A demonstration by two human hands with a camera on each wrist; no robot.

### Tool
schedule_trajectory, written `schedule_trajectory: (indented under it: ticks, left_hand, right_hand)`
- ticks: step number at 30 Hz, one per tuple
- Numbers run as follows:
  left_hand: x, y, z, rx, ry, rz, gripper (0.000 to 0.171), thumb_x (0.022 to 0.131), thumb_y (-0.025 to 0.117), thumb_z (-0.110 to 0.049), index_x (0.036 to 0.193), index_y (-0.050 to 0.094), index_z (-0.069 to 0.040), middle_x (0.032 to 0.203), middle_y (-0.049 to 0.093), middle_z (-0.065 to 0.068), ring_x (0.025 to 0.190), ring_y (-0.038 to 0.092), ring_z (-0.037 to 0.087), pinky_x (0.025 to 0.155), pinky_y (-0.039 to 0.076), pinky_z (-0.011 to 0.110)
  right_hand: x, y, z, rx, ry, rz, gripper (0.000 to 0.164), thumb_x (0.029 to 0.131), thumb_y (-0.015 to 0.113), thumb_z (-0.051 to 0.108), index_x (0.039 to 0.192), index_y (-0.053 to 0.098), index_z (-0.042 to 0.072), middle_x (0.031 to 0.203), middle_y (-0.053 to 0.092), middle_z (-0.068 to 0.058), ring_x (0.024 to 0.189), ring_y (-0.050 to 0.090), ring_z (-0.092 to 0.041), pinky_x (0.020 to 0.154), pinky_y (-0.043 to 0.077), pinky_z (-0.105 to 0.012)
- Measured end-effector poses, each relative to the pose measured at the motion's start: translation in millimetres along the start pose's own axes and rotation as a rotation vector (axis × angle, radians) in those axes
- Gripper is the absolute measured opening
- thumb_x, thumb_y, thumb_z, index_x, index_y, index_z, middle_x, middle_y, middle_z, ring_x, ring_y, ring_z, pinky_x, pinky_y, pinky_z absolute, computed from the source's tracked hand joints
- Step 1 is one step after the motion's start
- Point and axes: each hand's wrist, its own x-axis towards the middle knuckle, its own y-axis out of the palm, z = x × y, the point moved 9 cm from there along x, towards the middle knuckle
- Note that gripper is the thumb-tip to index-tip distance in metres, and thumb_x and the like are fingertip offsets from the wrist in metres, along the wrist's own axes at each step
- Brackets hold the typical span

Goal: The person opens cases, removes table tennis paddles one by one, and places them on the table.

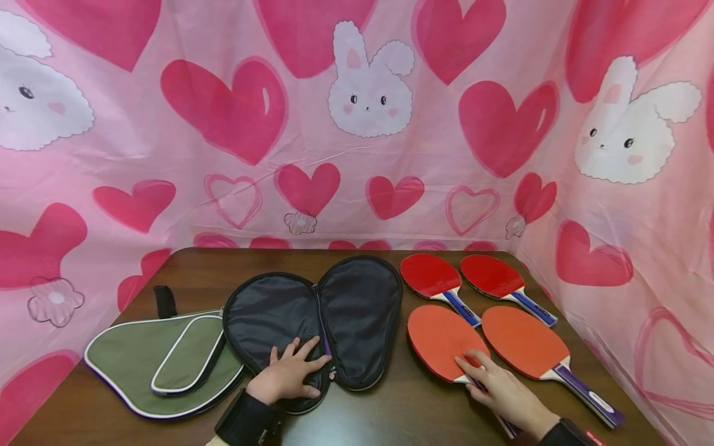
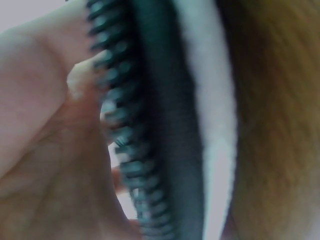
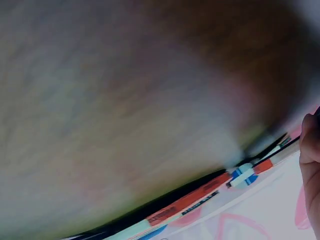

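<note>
A black-lined paddle case (image 1: 359, 316) lies unzipped and spread flat on the table. My left hand (image 1: 291, 371) rests on its left half with fingers spread. The case's zipper teeth (image 2: 132, 150) and white piping show close up in the left wrist view, beside the palm. At the right, my right hand (image 1: 510, 393) holds the handle of an orange-faced table tennis paddle (image 1: 443, 341), fingers at the handle's top near the blade. The hand covers much of that handle. Most of the right wrist view is blurred.
A closed green case (image 1: 128, 356) with white piping lies at the left, partly under the black-lined one. Two red-faced paddles (image 1: 429, 274) lie behind at the right. Another orange-faced paddle (image 1: 524, 341) is beside the held one. A pink patterned curtain (image 1: 357, 161) borders the brown table (image 1: 368, 421).
</note>
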Motion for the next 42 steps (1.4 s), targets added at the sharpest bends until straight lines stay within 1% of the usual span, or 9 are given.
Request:
schedule_trajectory:
  ticks: [8, 18, 24, 27, 30, 33, 36, 39, 42]
  left_hand:
    - [1.2, 1.2, 0.4, 0.011, -0.005, 0.004, 0.062, 0.082, 0.075, -0.034, 0.139, 0.056, -0.021, 0.153, 0.030, 0.010, 0.138, 0.024, 0.046, 0.099, 0.018, 0.074]
    - [0.5, -1.6, -0.2, 0.014, -0.007, -0.003, 0.061, 0.082, 0.076, -0.034, 0.139, 0.056, -0.022, 0.152, 0.032, 0.010, 0.137, 0.026, 0.046, 0.099, 0.019, 0.074]
    - [2.1, -8.7, 1.3, 0.005, 0.011, -0.004, 0.055, 0.086, 0.072, -0.034, 0.138, 0.057, -0.023, 0.150, 0.038, 0.009, 0.133, 0.032, 0.044, 0.096, 0.027, 0.071]
    - [-1.8, -18.5, 6.1, -0.058, 0.055, -0.066, 0.057, 0.089, 0.069, -0.034, 0.142, 0.053, -0.019, 0.149, 0.038, 0.015, 0.129, 0.035, 0.045, 0.092, 0.031, 0.070]
    - [-12.4, -35.9, 20.4, -0.095, 0.065, -0.225, 0.061, 0.090, 0.069, -0.030, 0.144, 0.049, -0.012, 0.150, 0.032, 0.024, 0.129, 0.031, 0.051, 0.090, 0.031, 0.072]
    - [-25.9, -61.2, 45.8, -0.076, -0.031, -0.444, 0.060, 0.089, 0.071, -0.025, 0.142, 0.049, -0.006, 0.150, 0.023, 0.031, 0.130, 0.021, 0.061, 0.093, 0.025, 0.075]
    - [-38.2, -81.8, 77.7, -0.130, -0.199, -0.571, 0.060, 0.092, 0.066, -0.021, 0.144, 0.043, -0.001, 0.150, 0.012, 0.038, 0.131, 0.010, 0.065, 0.097, 0.017, 0.075]
    - [-45.1, -91.6, 104.3, -0.239, -0.324, -0.590, 0.063, 0.096, 0.058, -0.018, 0.147, 0.031, 0.006, 0.147, 0.005, 0.044, 0.131, 0.007, 0.067, 0.101, 0.013, 0.072]
    - [-44.7, -91.8, 117.8, -0.305, -0.379, -0.536, 0.064, 0.098, 0.052, -0.018, 0.147, 0.023, 0.011, 0.144, 0.010, 0.048, 0.130, 0.015, 0.065, 0.103, 0.018, 0.069]
  right_hand:
    - [-2, 7, -8, -0.043, -0.130, 0.033, 0.044, 0.082, 0.075, 0.004, 0.124, 0.062, -0.003, 0.112, 0.051, -0.017, 0.067, 0.048, 0.000, 0.058, 0.045, -0.018]
    - [7, 9, -25, -0.002, 0.074, 0.197, 0.041, 0.095, 0.062, 0.031, 0.127, 0.063, 0.006, 0.118, 0.054, -0.014, 0.086, 0.061, -0.015, 0.073, 0.054, -0.035]
    - [23, -3, -26, 0.012, 0.073, 0.213, 0.026, 0.095, 0.062, 0.027, 0.107, 0.073, 0.007, 0.100, 0.061, 0.001, 0.084, 0.061, -0.010, 0.072, 0.054, -0.034]
    - [40, -10, -18, -0.028, 0.079, 0.164, 0.017, 0.093, 0.066, 0.020, 0.101, 0.073, 0.007, 0.094, 0.063, 0.003, 0.084, 0.063, -0.015, 0.075, 0.055, -0.038]
    - [62, -11, -3, -0.061, 0.087, 0.055, 0.016, 0.089, 0.069, 0.012, 0.103, 0.072, 0.004, 0.097, 0.064, -0.003, 0.089, 0.063, -0.022, 0.079, 0.054, -0.041]
    - [89, -7, 12, -0.056, 0.097, -0.016, 0.026, 0.086, 0.073, 0.009, 0.110, 0.070, 0.001, 0.106, 0.061, -0.010, 0.098, 0.061, -0.027, 0.084, 0.052, -0.043]
    - [117, 4, 21, -0.006, 0.143, 0.018, 0.038, 0.087, 0.073, 0.014, 0.121, 0.065, 0.001, 0.121, 0.057, -0.018, 0.112, 0.055, -0.034, 0.091, 0.048, -0.047]
    - [141, 22, 23, 0.058, 0.200, 0.143, 0.050, 0.089, 0.071, 0.021, 0.132, 0.057, 0.000, 0.137, 0.047, -0.027, 0.125, 0.044, -0.043, 0.099, 0.040, -0.054]
    - [156, 45, 26, 0.099, 0.236, 0.304, 0.058, 0.089, 0.070, 0.030, 0.137, 0.053, 0.001, 0.144, 0.038, -0.031, 0.133, 0.032, -0.049, 0.104, 0.031, -0.060]
